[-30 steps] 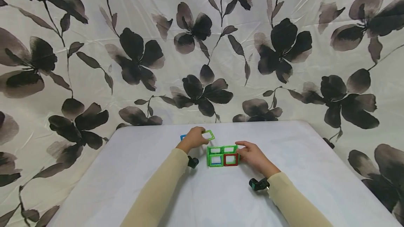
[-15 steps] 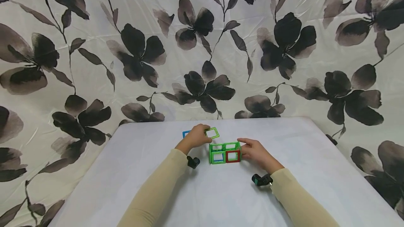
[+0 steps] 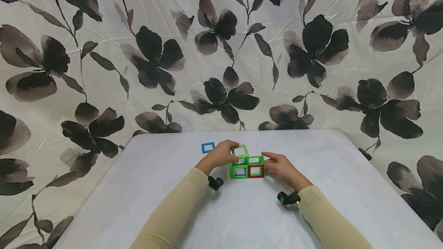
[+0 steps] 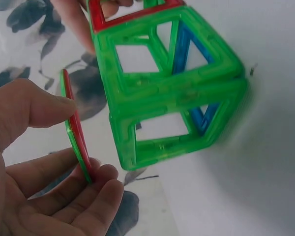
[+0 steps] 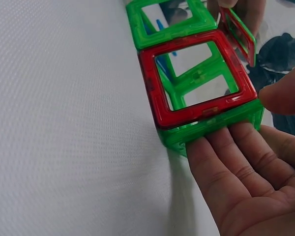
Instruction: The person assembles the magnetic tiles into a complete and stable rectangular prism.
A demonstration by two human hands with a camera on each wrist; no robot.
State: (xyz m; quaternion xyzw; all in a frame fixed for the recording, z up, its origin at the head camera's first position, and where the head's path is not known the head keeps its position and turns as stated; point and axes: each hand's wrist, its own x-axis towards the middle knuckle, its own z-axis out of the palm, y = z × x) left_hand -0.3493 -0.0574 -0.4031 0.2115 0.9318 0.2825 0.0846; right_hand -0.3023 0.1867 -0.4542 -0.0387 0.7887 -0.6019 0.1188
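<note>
My left hand [image 3: 220, 156] pinches a square magnetic tile [image 3: 240, 151] between thumb and fingers. That tile shows a green and a red layer edge-on in the left wrist view. It is held just above the left end of a box of joined magnetic tiles [image 3: 238, 177], apart from it in the left wrist view. The box is mostly green, with a red square tile [image 5: 150, 88] on its front and some blue inside. My right hand [image 3: 282, 169] rests its fairly straight fingers [image 5: 246, 169] against the box's right end, the thumb near its upper edge.
One blue square tile [image 3: 208, 147] lies flat behind my left hand. White cloth covers the table [image 3: 242, 218], whose far edge meets a floral curtain [image 3: 221, 49]. A small black camera sits on each wrist.
My left hand has moved right with its tile, from behind the box's left end to above it, uncovering the blue tile. The right hand stays at the box's right end.
</note>
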